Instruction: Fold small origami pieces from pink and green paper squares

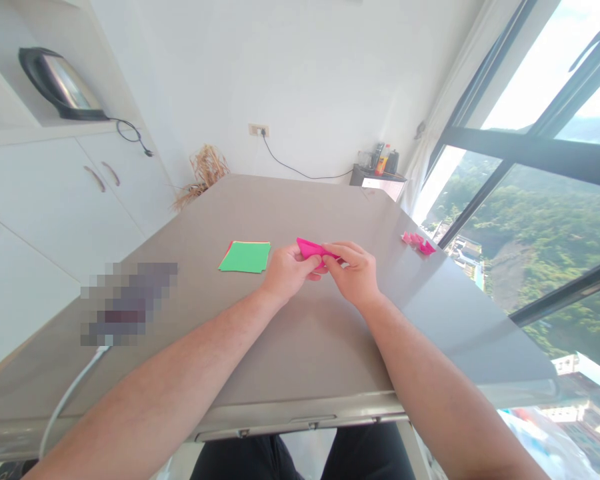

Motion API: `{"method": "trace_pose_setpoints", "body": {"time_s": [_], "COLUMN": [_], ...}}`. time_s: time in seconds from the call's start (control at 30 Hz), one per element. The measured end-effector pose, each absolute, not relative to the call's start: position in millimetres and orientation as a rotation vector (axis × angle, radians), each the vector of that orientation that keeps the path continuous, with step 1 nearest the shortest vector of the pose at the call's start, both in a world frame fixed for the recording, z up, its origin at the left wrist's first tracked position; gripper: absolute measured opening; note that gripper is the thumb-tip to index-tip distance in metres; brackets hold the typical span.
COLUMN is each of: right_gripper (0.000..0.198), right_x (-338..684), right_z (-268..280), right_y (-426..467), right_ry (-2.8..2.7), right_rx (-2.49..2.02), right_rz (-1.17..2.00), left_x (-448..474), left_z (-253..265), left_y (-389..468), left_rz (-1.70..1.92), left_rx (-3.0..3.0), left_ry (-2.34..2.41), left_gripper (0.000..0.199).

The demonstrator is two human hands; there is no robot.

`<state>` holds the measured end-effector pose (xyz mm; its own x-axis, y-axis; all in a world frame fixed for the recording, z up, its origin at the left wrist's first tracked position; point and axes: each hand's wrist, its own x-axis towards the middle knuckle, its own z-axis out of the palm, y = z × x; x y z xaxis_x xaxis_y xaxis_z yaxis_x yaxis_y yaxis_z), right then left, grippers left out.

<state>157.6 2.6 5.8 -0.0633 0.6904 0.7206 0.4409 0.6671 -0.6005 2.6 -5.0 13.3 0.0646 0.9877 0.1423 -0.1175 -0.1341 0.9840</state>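
Observation:
Between my two hands, above the middle of the table, is a bright pink piece of folded paper [310, 248]. My left hand [289, 272] pinches its left side, thumb in front and fingers behind. On the other side, my right hand [353, 270] grips the paper's right end between thumb and fingers. Part of the paper is hidden by the fingers, so its full shape cannot be made out. A stack of square paper sheets [245, 257], green on top with red and yellow edges showing, lies just left of my left hand.
Small folded pink paper pieces [419, 243] sit near the table's right edge by the window. A blurred-out object [130, 303] with a white cable [73, 390] lies at the left. Behind the grey table [300, 207] stands a small cabinet [379, 181] with bottles on it.

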Motion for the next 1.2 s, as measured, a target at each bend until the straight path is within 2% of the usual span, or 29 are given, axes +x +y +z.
{"method": "trace_pose_setpoints", "body": {"time_s": [0.23,0.5,0.77,0.93,1.2], "right_gripper": [0.022,0.011,0.009,0.009,0.012], "right_x": [159,156,153,152,152], "right_z": [2,11,15,14,8], "right_y": [4,2,0,-2,0], "right_ry": [-1.713,-1.567,-1.492,-1.509,-1.653], "right_rx": [-0.889,-1.041,-1.188,-1.204,-0.972], "right_rz": [0.198,0.577,0.719,0.655,0.345], "left_x": [5,3,4,7,11], "left_z": [15,8,8,11,13], "left_y": [-7,-6,-7,-10,-9], "left_rz": [1.307,1.286,1.286,1.303,1.335], "left_rx": [1.199,1.279,1.391,1.415,1.231], "left_ry": [1.005,0.998,1.030,1.046,1.054], "left_gripper": [0.030,0.026,0.027,0.024,0.016]}}
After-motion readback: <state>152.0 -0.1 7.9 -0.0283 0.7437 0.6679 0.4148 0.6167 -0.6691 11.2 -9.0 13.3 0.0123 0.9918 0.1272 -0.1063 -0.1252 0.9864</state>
